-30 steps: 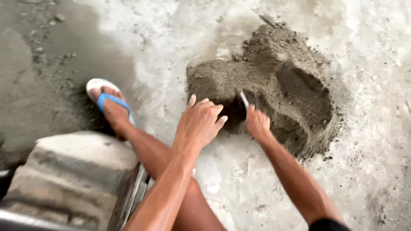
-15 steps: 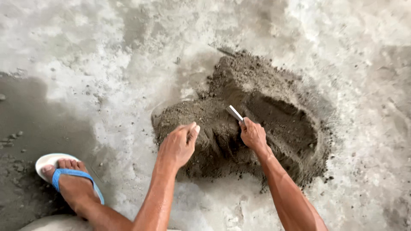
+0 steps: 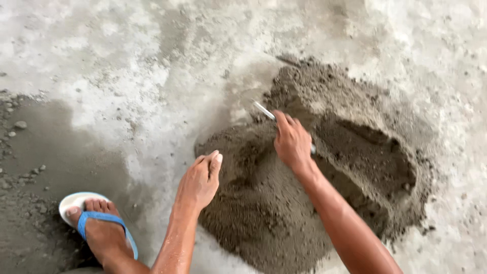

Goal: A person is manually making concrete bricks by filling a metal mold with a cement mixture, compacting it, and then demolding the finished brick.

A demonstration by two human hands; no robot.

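Observation:
A grey-brown heap of damp sand or mortar mix lies on a pale concrete floor, with a hollow dug into its right side. My right hand is over the heap's middle and grips a thin metal tool whose light-coloured end sticks out up and to the left. My left hand hovers at the heap's left edge, fingers held together and slightly curled, with nothing in it. Both forearms reach in from the bottom.
My left foot in a white sandal with a blue strap stands at the lower left on a darker wet patch of floor. Small stones lie scattered on that patch.
The view has shifted, so the heap fills more of the frame and the block under my leg is out of sight. My right hand has pushed the tool further up-left across the heap.

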